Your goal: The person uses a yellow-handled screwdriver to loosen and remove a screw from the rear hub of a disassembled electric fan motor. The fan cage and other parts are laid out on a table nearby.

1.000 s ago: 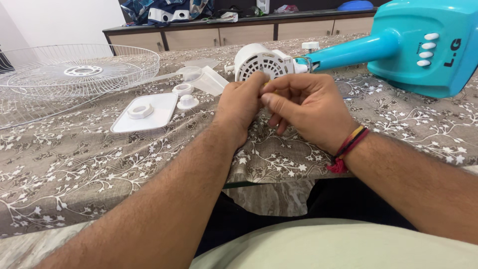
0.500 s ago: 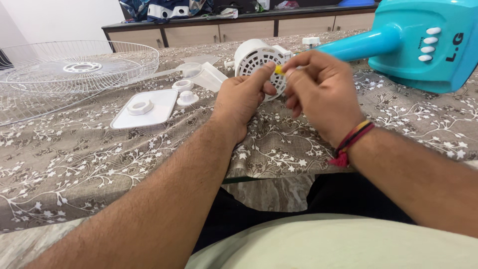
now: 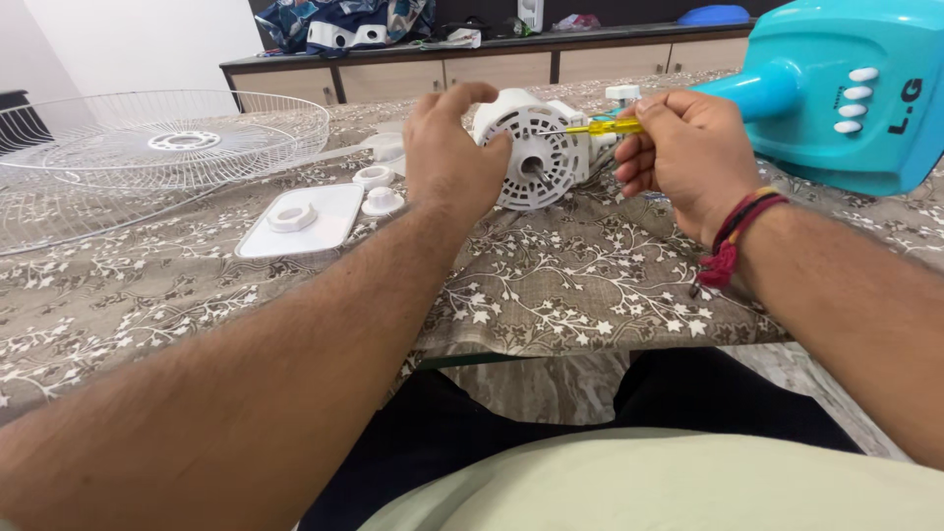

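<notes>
On the floral-clothed desk (image 3: 590, 285), the left hand (image 3: 447, 162) grips the round white vented plastic motor housing (image 3: 536, 152) from its left, while the right hand (image 3: 688, 147) clenches a yellow-handled screwdriver (image 3: 605, 127), its shaft pointing leftward into the housing.

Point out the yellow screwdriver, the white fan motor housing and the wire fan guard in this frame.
yellow screwdriver (image 3: 612, 127), head view, on the yellow handle beside the right hand's fingers.
white fan motor housing (image 3: 539, 157), head view, on its vented round front face.
wire fan guard (image 3: 177, 141), head view, on its central white hub.
</notes>
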